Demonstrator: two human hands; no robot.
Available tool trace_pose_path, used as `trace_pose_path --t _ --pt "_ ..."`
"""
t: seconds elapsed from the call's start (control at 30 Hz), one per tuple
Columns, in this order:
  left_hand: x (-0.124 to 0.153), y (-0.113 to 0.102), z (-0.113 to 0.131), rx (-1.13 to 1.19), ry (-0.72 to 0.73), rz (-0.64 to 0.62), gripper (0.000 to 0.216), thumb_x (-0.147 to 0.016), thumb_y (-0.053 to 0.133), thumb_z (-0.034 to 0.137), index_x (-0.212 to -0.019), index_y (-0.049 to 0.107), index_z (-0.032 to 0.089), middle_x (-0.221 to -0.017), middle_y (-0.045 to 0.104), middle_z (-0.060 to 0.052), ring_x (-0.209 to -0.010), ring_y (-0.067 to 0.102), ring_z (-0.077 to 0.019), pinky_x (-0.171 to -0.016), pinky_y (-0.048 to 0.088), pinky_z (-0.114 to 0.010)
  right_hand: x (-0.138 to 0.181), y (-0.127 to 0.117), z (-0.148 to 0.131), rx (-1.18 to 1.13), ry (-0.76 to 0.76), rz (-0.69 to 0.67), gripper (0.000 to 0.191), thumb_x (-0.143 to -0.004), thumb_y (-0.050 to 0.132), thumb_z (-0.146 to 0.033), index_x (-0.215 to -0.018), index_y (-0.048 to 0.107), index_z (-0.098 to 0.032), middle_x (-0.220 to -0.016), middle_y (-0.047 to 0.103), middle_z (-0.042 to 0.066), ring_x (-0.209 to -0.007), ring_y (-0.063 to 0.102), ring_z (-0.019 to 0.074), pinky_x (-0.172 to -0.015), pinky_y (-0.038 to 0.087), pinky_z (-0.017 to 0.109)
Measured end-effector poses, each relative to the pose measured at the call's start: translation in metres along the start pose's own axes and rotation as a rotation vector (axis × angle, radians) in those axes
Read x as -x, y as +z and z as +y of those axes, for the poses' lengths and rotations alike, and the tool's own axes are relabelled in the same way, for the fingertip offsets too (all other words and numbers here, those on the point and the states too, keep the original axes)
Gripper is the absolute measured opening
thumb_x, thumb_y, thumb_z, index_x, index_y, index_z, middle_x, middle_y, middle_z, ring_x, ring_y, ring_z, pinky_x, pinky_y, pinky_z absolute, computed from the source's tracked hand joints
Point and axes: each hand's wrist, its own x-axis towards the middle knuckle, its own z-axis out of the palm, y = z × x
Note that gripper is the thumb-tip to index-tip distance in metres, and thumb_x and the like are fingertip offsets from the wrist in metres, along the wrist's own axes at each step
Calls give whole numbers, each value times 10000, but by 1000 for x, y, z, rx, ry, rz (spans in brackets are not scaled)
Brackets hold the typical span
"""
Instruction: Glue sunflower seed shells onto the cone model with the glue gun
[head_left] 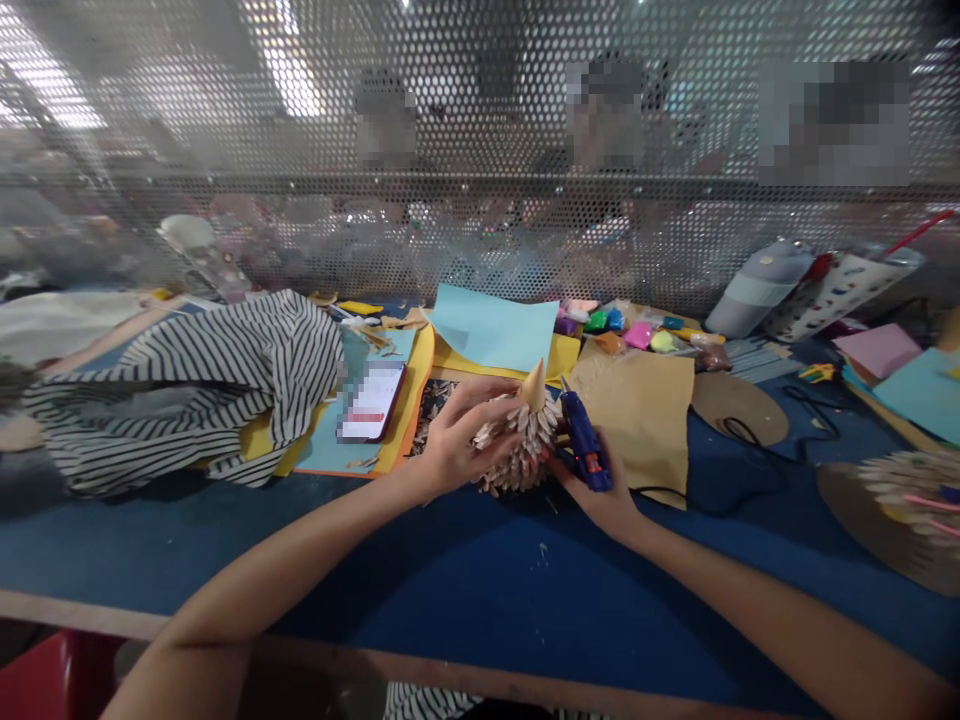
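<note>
A small cone-shaped craft piece (517, 465), covered in rows of pale, petal-like shells or flakes, stands in front of me at the middle of the table. Its bare tan tip points up. My left hand (466, 435) is closed around its left side, and the fingers hide part of the rows. In my right hand (611, 505) is a blue hot glue gun (585, 440), held close along the right side of the piece, nozzle up. Whether the nozzle touches the piece I cannot tell. Loose flakes (421, 430) lie behind my left hand.
A phone (373, 402) rests on coloured paper to the left, beside a striped cloth (195, 370). Brown paper (649, 420), a cardboard disc (739, 408) and a black cord (750, 437) lie right. Clay packets (637, 334), a bottle (759, 288) and a perforated metal screen (480, 130) stand behind.
</note>
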Motion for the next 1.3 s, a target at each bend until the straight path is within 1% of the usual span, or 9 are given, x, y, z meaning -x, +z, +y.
trace_pose_path --t 0.13,0.27,0.37,0.5,0.67,0.83,0.97,1.1,1.3 --pt "-5 -9 -12 -3 -156 22 244 -939 511 175 -1179 555 173 -1160 626 -107 -1136 595 -197 -966 531 -393 0 -2 3 -23 -16 10 343 -787 736 -364 -1075 574 -272 -1134 662 55 -956 666 187 -851 581 339" --pt "1 -19 -56 -170 -355 56 159 -924 469 129 -1004 602 161 -948 665 -64 -904 641 -151 -814 549 -300 0 -3 0 -4 22 31 336 -794 726 -383 -1069 579 -257 -1087 671 56 -904 683 186 -843 595 355" --pt "15 -20 -93 -292 -539 -260 195 -887 447 121 -933 636 148 -968 687 -81 -902 653 -164 -807 551 -289 -1 -4 -1 14 21 50 381 -783 730 -411 -1102 581 -264 -1097 668 65 -924 681 198 -863 588 371" --pt "35 -14 -118 -289 -561 -451 228 -781 492 75 -900 677 135 -925 725 -81 -892 675 -198 -844 556 -316 0 -5 1 31 26 53 433 -782 730 -425 -1155 582 -262 -1018 687 61 -929 675 208 -895 572 396" --pt "46 -4 -119 -285 -527 -588 308 -838 511 146 -1113 649 128 -1121 704 -119 -1085 635 -241 -997 493 -407 1 -5 -1 31 -8 18 388 -812 708 -385 -1160 591 -261 -1010 697 65 -955 677 208 -916 559 385" --pt "46 -1 -102 -244 -451 -671 401 -864 627 330 -1243 597 202 -1270 645 -90 -1207 567 -253 -1054 438 -438 0 -3 -2 -16 8 40 412 -807 707 -399 -1176 581 -266 -1027 694 68 -891 696 204 -837 596 369" --pt "42 0 -91 -203 -382 -730 448 -882 617 308 -1319 553 236 -1262 639 -93 -1192 571 -247 -1027 449 -436 0 -3 1 -20 31 51 424 -801 709 -415 -1174 581 -259 -1028 693 76 -890 694 209 -820 607 371" --pt "41 2 -87 -229 -373 -756 395 -889 607 261 -1284 593 249 -1218 644 -96 -1148 589 -257 -977 476 -434 -1 -3 -1 2 23 41 416 -807 700 -417 -1173 577 -263 -1012 698 70 -893 696 208 -849 598 387" --pt "40 2 -90 -264 -363 -732 164 -891 591 249 -984 718 203 -1047 688 -88 -1033 623 -247 -940 486 -417 0 -3 0 17 17 28 380 -817 694 -404 -1151 584 -262 -996 694 65 -898 684 204 -841 596 378"
